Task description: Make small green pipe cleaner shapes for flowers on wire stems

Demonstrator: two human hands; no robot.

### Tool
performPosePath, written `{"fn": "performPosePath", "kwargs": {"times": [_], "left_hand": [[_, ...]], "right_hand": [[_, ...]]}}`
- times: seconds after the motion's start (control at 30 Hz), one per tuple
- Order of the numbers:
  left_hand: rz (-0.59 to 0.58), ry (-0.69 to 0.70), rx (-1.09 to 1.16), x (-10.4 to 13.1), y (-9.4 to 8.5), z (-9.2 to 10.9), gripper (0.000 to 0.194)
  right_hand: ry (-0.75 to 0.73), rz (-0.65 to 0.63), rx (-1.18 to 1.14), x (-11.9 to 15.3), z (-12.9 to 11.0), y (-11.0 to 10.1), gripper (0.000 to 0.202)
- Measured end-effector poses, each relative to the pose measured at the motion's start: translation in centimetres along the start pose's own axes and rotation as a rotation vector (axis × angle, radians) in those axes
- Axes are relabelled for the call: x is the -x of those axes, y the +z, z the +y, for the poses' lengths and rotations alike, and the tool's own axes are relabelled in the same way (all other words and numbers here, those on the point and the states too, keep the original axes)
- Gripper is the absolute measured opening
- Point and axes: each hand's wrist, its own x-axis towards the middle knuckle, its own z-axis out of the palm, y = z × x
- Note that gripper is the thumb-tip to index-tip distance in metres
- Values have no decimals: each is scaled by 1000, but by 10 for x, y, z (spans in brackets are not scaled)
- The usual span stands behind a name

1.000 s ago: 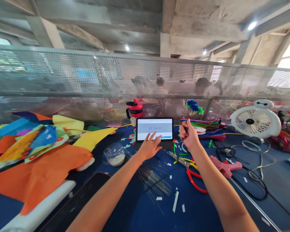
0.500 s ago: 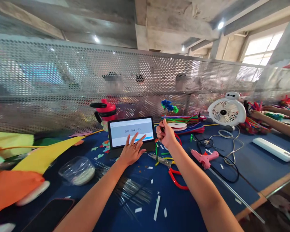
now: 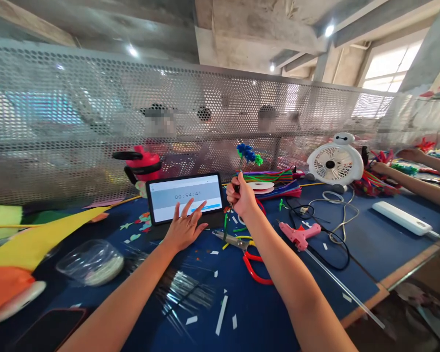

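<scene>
My left hand (image 3: 185,227) is spread with its fingers apart, fingertips over the lower part of the tablet (image 3: 165,200), which stands upright and shows 00:54:41. Whether the fingertips touch the screen I cannot tell. In my right hand (image 3: 242,195), closed in a fist, are the stems of a blue and green pipe cleaner flower (image 3: 246,152), held upright with its head above the fist. Below that hand lie red-handled scissors (image 3: 254,266), partly behind my forearm. A white ribbon spool (image 3: 261,187) and bundled pipe cleaners (image 3: 284,190) sit just behind it.
A pink glue gun (image 3: 299,235) with its cable lies right of my forearm. A white fan (image 3: 335,164) stands behind it. Thin wires (image 3: 187,291), a clear plastic bowl (image 3: 91,261) and a phone (image 3: 53,330) lie left. A red cup (image 3: 146,165) stands by the mesh partition. Another person's arms (image 3: 407,180) reach in at far right.
The whole view has shifted, so things appear farther left. Both hands keep nearly the same pose, and the tablet reads the same numbers.
</scene>
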Motion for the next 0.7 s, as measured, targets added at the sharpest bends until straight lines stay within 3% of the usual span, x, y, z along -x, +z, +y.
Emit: {"fn": "performPosePath", "kwargs": {"times": [0.37, 0.5, 0.7], "left_hand": [[71, 64, -42, 3, 10, -8, 59], [58, 53, -81, 3, 8, -6, 64], [64, 63, -102, 3, 6, -4, 66]], "right_hand": [[-65, -75, -180, 11, -34, 10, 40], [-135, -169, -254, 15, -52, 37, 41], [-305, -325, -111, 47, -69, 80, 41]]}}
